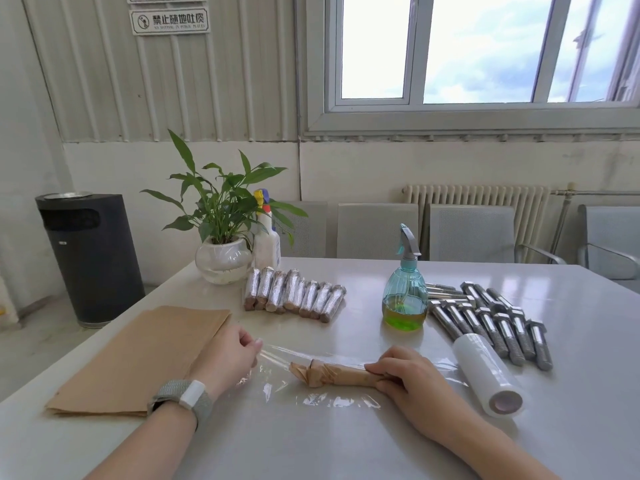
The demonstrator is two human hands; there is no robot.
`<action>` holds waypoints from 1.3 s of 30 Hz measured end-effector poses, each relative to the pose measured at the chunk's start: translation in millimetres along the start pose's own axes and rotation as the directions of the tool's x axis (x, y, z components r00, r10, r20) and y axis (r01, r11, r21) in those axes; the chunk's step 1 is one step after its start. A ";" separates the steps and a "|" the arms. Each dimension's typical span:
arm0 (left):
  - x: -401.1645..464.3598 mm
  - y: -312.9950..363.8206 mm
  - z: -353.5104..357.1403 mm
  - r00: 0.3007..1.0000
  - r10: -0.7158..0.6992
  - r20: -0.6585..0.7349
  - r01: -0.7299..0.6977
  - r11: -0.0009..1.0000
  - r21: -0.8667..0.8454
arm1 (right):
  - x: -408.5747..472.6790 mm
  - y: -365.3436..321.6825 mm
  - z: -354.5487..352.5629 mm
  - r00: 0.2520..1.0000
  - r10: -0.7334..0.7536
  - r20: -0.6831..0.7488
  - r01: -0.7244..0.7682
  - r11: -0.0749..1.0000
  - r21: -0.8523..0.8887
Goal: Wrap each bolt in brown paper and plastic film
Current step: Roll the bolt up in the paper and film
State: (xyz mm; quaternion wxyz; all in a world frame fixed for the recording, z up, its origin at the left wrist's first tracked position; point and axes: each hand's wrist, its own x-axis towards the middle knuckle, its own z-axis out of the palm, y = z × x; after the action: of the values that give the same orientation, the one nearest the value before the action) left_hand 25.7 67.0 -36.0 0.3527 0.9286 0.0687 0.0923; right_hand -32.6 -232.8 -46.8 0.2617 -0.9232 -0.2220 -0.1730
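Bolts [491, 323], film roll [488, 375] and spray bottle [405, 292] crowd right.

Light: bright daylight from the window [481, 50], far right.
Glare: sheen across the tabletop [450, 271]; glints on the plastic film [322, 400].
Shadows: soft, faint.
Distortion: wide-angle bowing at the edges.
Sharpness: mildly soft throughout.

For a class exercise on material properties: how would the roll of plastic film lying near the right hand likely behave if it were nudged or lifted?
The roll of plastic film lies on its side on the smooth table, so a sideways nudge would probably set it rolling. Its hollow core suggests it is fairly light for its size. Its glossy wrap looks slippery, so a firm grip seems wise.
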 end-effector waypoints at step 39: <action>-16.6 136.1 61.9 0.668 0.076 0.741 -0.215 0.972 0.094 | 3.9 7.8 -5.0 0.993 -0.095 0.075 0.104 0.986 -0.131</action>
State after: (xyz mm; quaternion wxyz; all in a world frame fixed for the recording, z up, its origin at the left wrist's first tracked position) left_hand 31.7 -76.9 7.4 0.2601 0.9171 -0.1448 -0.2651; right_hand -26.5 -240.3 -44.2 0.1823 -0.9318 -0.2644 -0.1689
